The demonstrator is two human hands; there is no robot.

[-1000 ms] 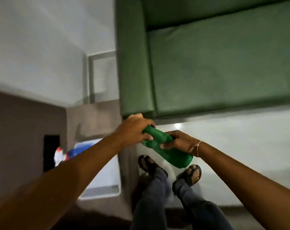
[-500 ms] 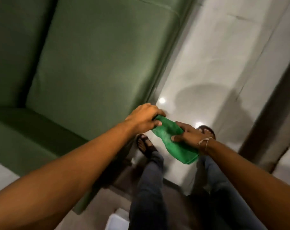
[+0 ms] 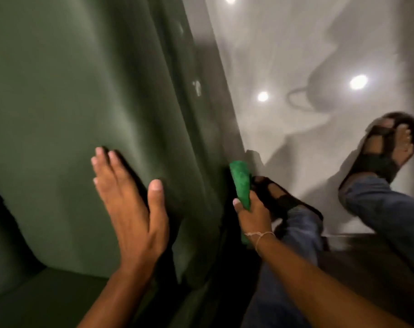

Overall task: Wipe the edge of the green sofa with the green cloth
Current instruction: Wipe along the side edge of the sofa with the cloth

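The green sofa (image 3: 78,95) fills the left half of the view, and its front edge (image 3: 208,119) runs from the top centre down to the bottom. My left hand (image 3: 132,204) lies flat and open on the seat cushion, fingers spread. My right hand (image 3: 253,211) grips the folded bright green cloth (image 3: 241,181) and holds it against the sofa's front edge, low near the floor. Part of the cloth is hidden behind my palm and wrist.
A glossy pale floor (image 3: 296,55) with light reflections lies right of the sofa. My two feet in dark sandals (image 3: 388,147) and jeans-clad legs (image 3: 296,245) stand close beside the sofa's edge. A whitish mark (image 3: 197,87) shows on the sofa front.
My left hand let go of the cloth and came down flat on the cushion. My right hand carried the cloth to the sofa's front edge. The view dropped much closer to the sofa.
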